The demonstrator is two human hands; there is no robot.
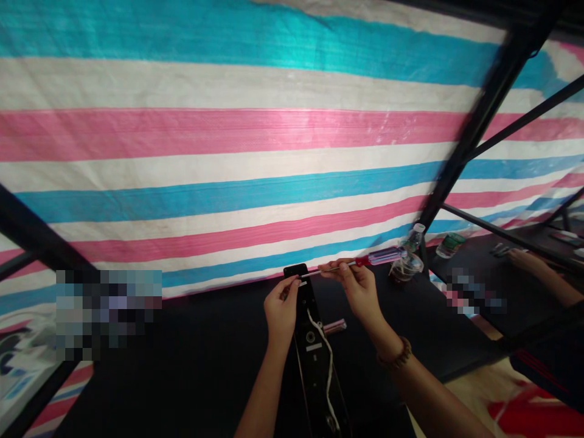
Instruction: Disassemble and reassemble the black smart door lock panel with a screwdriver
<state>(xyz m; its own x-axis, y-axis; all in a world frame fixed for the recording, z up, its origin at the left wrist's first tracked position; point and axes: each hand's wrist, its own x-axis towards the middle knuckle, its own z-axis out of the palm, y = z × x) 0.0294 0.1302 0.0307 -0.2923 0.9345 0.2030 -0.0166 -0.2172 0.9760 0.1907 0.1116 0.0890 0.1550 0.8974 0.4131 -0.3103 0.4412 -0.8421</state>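
In my right hand [360, 289] is a screwdriver [385, 255] with a red and clear purple handle, its metal shaft pointing left. My fingers close round the shaft, and the handle sticks out beyond them. My left hand [281, 307] pinches at the screwdriver's tip; whatever lies between the fingertips is too small to make out. Beneath both hands lies a long black panel-like device [314, 371] with holes and small labels. A white cable [329, 359] runs along it. Close to its right side rests a clear pinkish handle-like piece [335, 326].
The black table [191, 359] carries a clear bottle [416, 236] and a plastic cup [406, 267] at back right. Black metal posts [460, 140] stand before a striped tarp [228, 134]. On the neighbouring table, another person's hand [524, 260] is near a green-labelled container [451, 245].
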